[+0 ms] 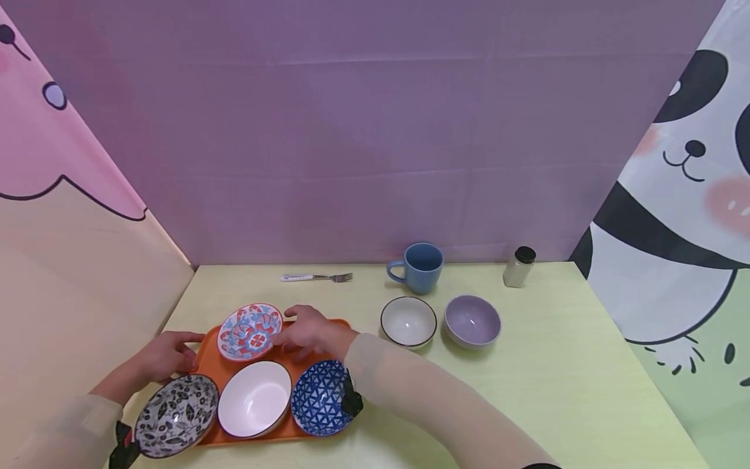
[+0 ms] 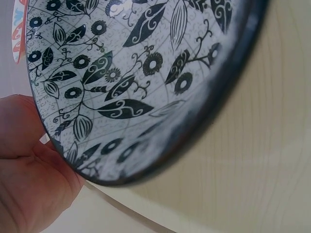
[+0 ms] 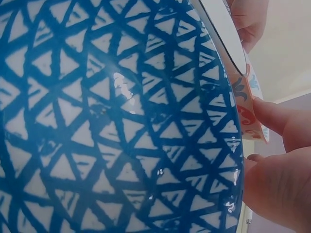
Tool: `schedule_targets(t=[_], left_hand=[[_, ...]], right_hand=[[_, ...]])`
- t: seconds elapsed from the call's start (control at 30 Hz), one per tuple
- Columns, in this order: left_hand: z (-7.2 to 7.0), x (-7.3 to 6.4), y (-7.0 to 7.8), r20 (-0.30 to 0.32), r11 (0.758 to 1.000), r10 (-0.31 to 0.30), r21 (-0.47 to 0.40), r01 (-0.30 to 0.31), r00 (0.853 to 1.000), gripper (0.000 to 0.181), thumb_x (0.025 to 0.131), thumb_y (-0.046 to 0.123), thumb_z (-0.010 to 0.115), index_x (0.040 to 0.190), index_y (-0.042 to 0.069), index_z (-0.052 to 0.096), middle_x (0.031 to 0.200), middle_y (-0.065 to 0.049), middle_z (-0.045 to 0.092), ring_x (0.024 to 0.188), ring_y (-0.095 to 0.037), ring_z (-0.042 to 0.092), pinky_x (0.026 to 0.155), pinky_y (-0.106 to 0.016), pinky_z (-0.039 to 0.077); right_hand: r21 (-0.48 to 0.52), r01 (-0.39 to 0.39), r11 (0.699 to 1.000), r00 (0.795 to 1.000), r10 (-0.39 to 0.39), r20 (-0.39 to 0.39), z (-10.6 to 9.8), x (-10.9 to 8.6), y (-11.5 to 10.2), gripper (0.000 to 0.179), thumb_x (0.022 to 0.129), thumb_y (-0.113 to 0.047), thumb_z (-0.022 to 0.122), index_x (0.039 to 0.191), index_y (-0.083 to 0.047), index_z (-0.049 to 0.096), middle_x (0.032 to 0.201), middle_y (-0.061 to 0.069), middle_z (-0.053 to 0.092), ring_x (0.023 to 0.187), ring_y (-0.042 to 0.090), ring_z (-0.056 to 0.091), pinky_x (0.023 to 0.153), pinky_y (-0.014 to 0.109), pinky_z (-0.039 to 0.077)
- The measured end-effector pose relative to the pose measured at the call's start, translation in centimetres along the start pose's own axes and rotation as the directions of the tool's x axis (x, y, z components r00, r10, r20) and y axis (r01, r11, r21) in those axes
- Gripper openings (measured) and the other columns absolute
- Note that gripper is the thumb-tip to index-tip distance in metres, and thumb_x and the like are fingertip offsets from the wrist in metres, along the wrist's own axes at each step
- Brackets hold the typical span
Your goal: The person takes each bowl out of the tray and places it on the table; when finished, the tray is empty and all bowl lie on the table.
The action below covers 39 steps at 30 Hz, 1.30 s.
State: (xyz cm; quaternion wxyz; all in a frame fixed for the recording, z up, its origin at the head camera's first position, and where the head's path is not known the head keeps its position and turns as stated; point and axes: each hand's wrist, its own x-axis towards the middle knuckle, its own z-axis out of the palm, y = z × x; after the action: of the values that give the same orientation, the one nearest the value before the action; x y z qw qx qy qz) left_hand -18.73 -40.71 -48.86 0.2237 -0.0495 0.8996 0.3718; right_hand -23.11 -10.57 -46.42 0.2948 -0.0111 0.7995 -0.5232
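Note:
On an orange tray (image 1: 222,371) stand a red-and-blue patterned bowl (image 1: 250,332), a white bowl (image 1: 254,400) and a blue bowl with white triangles (image 1: 320,398). A black-and-white floral bowl (image 1: 178,415) overlaps the tray's front left corner. My right hand (image 1: 310,331) is at the right side of the red-and-blue bowl; in the right wrist view its thumb (image 3: 272,115) touches that bowl's outer wall. My left hand (image 1: 166,357) lies at the tray's left edge, index finger stretched toward the rear corner. The floral bowl partly hides this hand (image 2: 29,170) in the left wrist view.
Right of the tray are a white bowl with a dark rim (image 1: 408,322) and a purple bowl (image 1: 472,321). Behind them stand a blue mug (image 1: 423,268) and a black-lidded glass jar (image 1: 519,267). A fork (image 1: 316,277) lies near the table's back edge, before a purple curtain (image 1: 351,143).

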Motion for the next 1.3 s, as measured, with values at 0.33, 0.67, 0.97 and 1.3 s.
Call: schedule_targets(t=[0.33, 0.67, 0.97, 1.3], left_hand=[[-0.1, 0.1, 0.2, 0.001, 1.0, 0.005, -0.006, -0.005, 1.0, 0.061, 0.093, -0.001, 0.058, 0.148, -0.015, 0.035, 0.093, -0.012, 0.062, 0.079, -0.022, 0.059, 0.066, -0.037, 0.057], [-0.1, 0.0, 0.5, -0.004, 1.0, -0.012, -0.014, 0.012, 1.0, 0.062, 0.092, -0.002, 0.058, 0.148, -0.015, 0.034, 0.094, -0.012, 0.063, 0.078, -0.022, 0.06, 0.066, -0.038, 0.058], [0.1, -0.2, 0.6, -0.009, 1.0, -0.026, -0.003, 0.026, 1.0, 0.062, 0.092, -0.002, 0.059, 0.148, -0.015, 0.035, 0.096, -0.014, 0.063, 0.08, -0.022, 0.061, 0.068, -0.038, 0.06], [0.3, -0.3, 0.4, -0.024, 0.999, -0.028, -0.015, 0.028, 0.999, 0.063, 0.091, -0.003, 0.058, 0.149, -0.014, 0.035, 0.095, -0.013, 0.063, 0.081, -0.023, 0.061, 0.068, -0.038, 0.06]], right_hand=[[0.121, -0.006, 0.993, 0.998, -0.002, 0.064, -0.2, 0.6, 0.6, 0.064, 0.088, -0.006, 0.077, 0.147, -0.012, 0.051, 0.096, 0.009, 0.069, 0.085, 0.028, 0.072, 0.081, 0.048, 0.062], [0.222, -0.029, 0.975, 0.988, -0.007, 0.157, -0.1, 1.5, 0.5, 0.059, 0.091, 0.002, 0.07, 0.147, -0.01, 0.052, 0.1, 0.015, 0.072, 0.085, 0.031, 0.073, 0.081, 0.052, 0.061], [0.3, -0.046, 0.953, 0.99, 0.002, 0.144, 0.2, 1.3, 0.5, 0.053, 0.092, 0.004, 0.067, 0.141, -0.011, 0.058, 0.098, 0.018, 0.074, 0.08, 0.033, 0.074, 0.079, 0.052, 0.061], [0.319, -0.028, 0.947, 0.999, 0.018, 0.032, 0.9, 0.8, 0.3, 0.046, 0.091, 0.003, 0.068, 0.135, -0.009, 0.063, 0.091, 0.021, 0.074, 0.069, 0.033, 0.073, 0.067, 0.046, 0.062]])
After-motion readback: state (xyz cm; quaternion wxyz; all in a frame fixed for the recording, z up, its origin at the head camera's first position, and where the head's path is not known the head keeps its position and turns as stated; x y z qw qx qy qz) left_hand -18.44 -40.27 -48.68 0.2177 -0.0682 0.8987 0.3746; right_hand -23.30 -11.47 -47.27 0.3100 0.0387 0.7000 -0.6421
